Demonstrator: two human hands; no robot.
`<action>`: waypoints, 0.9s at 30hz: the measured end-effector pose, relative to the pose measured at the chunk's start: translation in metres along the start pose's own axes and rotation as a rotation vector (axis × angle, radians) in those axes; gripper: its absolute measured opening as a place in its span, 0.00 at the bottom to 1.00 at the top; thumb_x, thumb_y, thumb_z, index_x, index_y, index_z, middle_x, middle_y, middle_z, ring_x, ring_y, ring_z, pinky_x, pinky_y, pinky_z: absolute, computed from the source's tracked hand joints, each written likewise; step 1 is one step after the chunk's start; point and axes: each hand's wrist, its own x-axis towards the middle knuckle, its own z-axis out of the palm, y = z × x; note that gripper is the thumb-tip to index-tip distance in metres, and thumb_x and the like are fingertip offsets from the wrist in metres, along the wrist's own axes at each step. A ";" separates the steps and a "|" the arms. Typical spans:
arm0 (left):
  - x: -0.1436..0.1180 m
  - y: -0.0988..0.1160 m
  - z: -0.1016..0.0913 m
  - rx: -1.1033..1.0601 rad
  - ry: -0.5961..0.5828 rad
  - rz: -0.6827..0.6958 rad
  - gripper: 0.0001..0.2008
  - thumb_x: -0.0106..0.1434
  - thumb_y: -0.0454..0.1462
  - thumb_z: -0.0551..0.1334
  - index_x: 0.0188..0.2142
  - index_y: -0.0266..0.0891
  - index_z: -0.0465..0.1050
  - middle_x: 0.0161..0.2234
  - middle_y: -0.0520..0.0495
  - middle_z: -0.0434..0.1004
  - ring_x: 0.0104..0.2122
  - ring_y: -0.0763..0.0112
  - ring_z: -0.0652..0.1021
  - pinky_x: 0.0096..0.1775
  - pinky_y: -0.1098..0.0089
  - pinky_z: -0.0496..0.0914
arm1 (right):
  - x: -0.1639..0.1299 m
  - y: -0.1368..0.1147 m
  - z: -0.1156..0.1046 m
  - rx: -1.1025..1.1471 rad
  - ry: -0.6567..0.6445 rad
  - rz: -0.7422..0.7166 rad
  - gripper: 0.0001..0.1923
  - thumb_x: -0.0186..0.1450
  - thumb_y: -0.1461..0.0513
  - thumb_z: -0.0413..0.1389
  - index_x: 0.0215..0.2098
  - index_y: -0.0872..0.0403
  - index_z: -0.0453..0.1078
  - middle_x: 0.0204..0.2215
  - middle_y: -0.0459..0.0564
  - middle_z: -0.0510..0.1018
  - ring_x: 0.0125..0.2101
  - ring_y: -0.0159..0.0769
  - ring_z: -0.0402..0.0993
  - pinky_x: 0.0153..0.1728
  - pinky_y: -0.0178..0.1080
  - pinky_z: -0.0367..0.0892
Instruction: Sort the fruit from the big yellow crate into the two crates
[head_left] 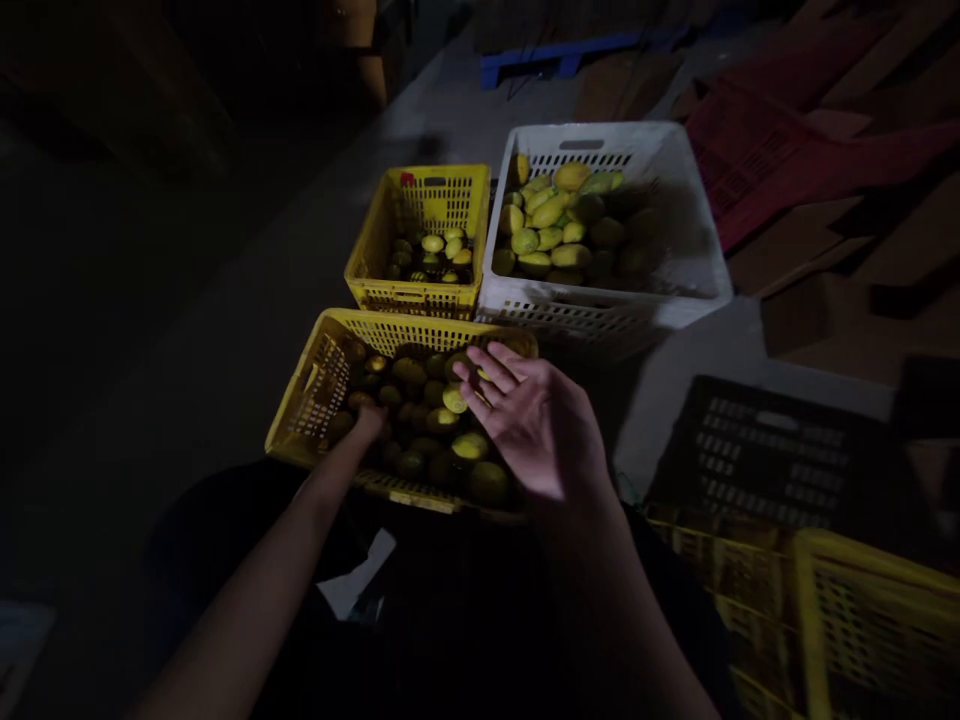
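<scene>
1. Left hand point(370, 424): arm is reaching forward and down into the near yellow crate point(315, 385), the hand sinking among the fruit point(420, 400). The grip is lying in shadow; whether the fingers are closing on a fruit cannot be told.

2. Right hand point(536, 420): is hovering above the right end of the same crate, wrist bent, fingers spread and pointing left and away from the person. The grip is standing apart; something small and yellow is showing just past the fingertips, but whether it is held cannot be told.

3. Fruit: round, yellow-green pieces are filling the near crate, lying directly under and around the left grip and just left of and below the right grip.

4. Small yellow crate point(375, 235): is sitting on the floor beyond both grips, touching the near crate's far side, holding a shallow layer of similar fruit.

5. White crate point(675, 200): is sitting beyond the right grip, just beside the small yellow one, holding larger yellow-green fruit.

6. Black crate point(757, 455): is standing to the right of the right grip, near it.

7. Further yellow crates point(862, 620): are stacking up right of the right forearm.
</scene>
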 end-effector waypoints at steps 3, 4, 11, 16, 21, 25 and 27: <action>-0.011 0.008 -0.037 0.107 0.070 -0.036 0.26 0.46 0.38 0.73 0.43 0.32 0.71 0.49 0.33 0.73 0.53 0.43 0.69 0.54 0.49 0.61 | -0.003 -0.005 0.001 -0.015 -0.032 -0.061 0.07 0.56 0.64 0.51 0.34 0.52 0.66 0.44 0.53 0.74 0.47 0.41 0.72 0.53 0.46 0.65; -0.017 0.013 -0.052 0.127 0.095 -0.029 0.29 0.40 0.37 0.76 0.42 0.33 0.71 0.48 0.32 0.73 0.54 0.39 0.67 0.54 0.49 0.59 | -0.004 -0.006 0.000 -0.022 -0.040 -0.083 0.07 0.56 0.64 0.51 0.34 0.52 0.66 0.43 0.53 0.74 0.47 0.40 0.71 0.53 0.45 0.66; -0.110 0.073 -0.143 -0.554 0.243 0.298 0.24 0.48 0.48 0.68 0.40 0.34 0.72 0.37 0.38 0.77 0.40 0.56 0.76 0.41 0.64 0.70 | 0.007 -0.001 -0.017 -0.056 0.058 -0.151 0.05 0.54 0.63 0.51 0.30 0.51 0.65 0.36 0.50 0.74 0.38 0.35 0.73 0.46 0.39 0.70; -0.185 0.093 -0.134 -1.468 -0.028 0.347 0.25 0.62 0.53 0.51 0.38 0.32 0.71 0.24 0.44 0.74 0.23 0.71 0.73 0.34 0.67 0.73 | 0.024 0.023 -0.043 -0.664 0.073 -0.236 0.07 0.58 0.58 0.46 0.33 0.50 0.62 0.38 0.51 0.76 0.37 0.38 0.75 0.42 0.42 0.71; -0.192 0.084 -0.126 -1.866 -0.165 0.167 0.27 0.62 0.56 0.49 0.34 0.34 0.69 0.18 0.50 0.67 0.16 0.78 0.66 0.28 0.72 0.72 | 0.048 0.063 -0.069 -1.352 0.048 -0.223 0.08 0.58 0.57 0.51 0.34 0.52 0.66 0.40 0.53 0.76 0.45 0.45 0.72 0.46 0.45 0.66; -0.179 0.075 -0.136 -2.034 -0.087 0.041 0.25 0.62 0.56 0.49 0.31 0.36 0.67 0.19 0.51 0.67 0.15 0.79 0.65 0.25 0.73 0.71 | 0.065 0.096 -0.096 -1.728 0.091 -0.041 0.17 0.50 0.65 0.60 0.39 0.56 0.70 0.44 0.61 0.75 0.50 0.56 0.68 0.49 0.49 0.61; -0.176 0.072 -0.142 -2.061 -0.059 0.023 0.24 0.62 0.55 0.49 0.30 0.37 0.67 0.19 0.51 0.68 0.15 0.79 0.65 0.25 0.73 0.70 | 0.073 0.109 -0.109 -1.869 0.110 0.059 0.27 0.48 0.67 0.62 0.47 0.58 0.68 0.47 0.66 0.73 0.51 0.60 0.67 0.47 0.50 0.62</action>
